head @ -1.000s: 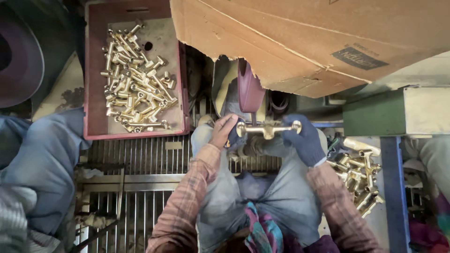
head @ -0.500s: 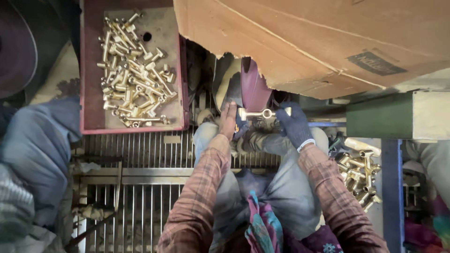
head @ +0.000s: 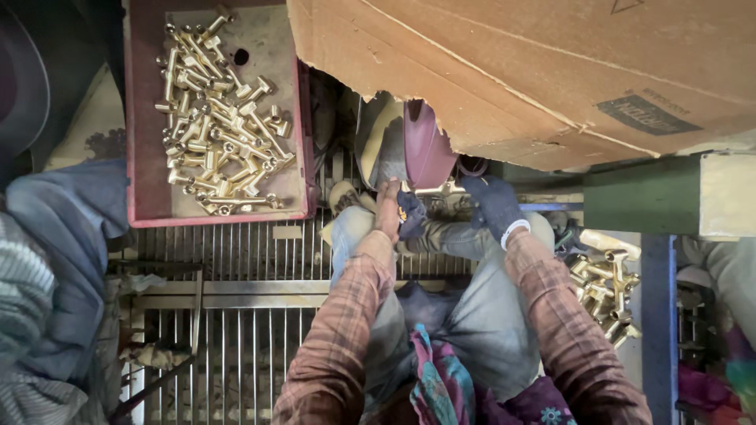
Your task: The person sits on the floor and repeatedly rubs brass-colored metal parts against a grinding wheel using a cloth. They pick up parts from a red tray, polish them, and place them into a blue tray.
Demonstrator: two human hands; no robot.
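Tray (head: 142, 118) holds loose brass fittings (head: 220, 118); your left hand (head: 390, 208) and gloved right hand (head: 492, 205) grasp one brass fitting (head: 441, 189).

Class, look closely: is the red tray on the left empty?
No, the red tray holds a heap of brass fittings.
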